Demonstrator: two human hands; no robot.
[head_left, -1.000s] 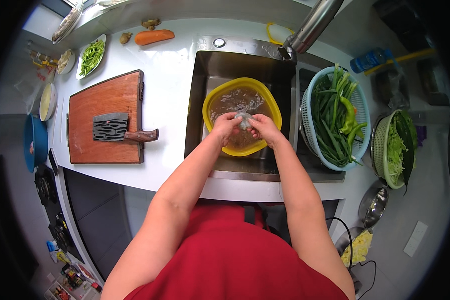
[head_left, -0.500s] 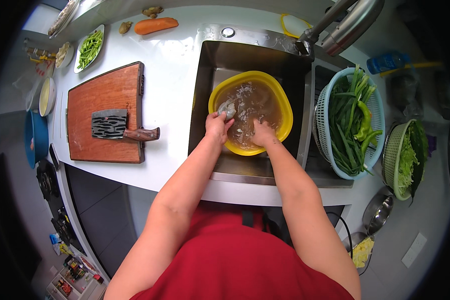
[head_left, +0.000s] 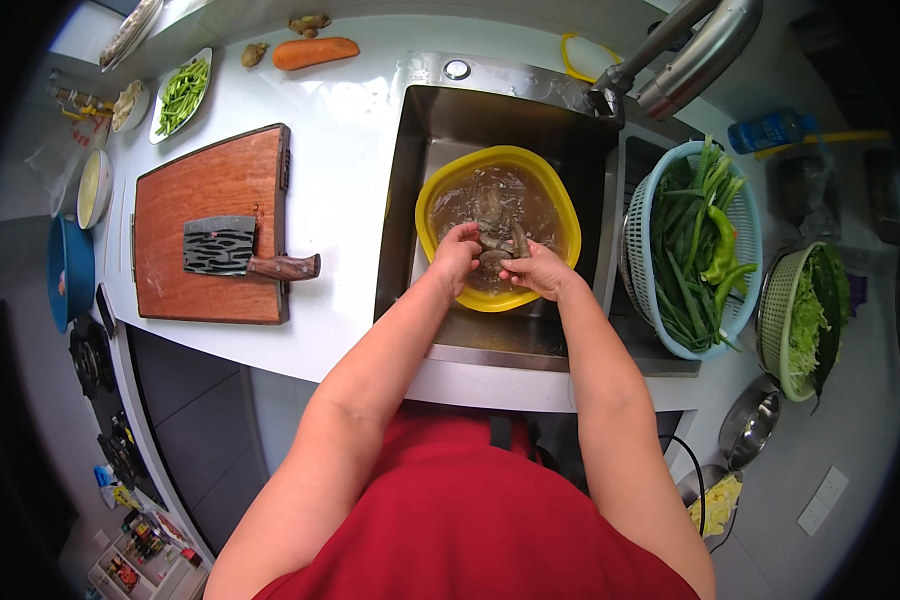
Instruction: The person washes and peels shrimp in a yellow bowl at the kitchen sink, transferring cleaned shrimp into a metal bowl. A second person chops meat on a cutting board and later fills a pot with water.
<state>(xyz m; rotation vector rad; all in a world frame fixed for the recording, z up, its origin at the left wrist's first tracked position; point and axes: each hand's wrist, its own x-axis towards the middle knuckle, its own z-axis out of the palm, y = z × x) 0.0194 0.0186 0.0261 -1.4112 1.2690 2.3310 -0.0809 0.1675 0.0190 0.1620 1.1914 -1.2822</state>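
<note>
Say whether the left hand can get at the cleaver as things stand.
Likely yes: the cleaver handle juts past the cutting board toward the left hand, with just the basin rim, sink edge and counter between them.

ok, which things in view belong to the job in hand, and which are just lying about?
In use: left hand, right hand, grey shrimp, yellow basin, water, sink.

Lying about: cleaver, cutting board, carrot, blue basket, greens.
</note>
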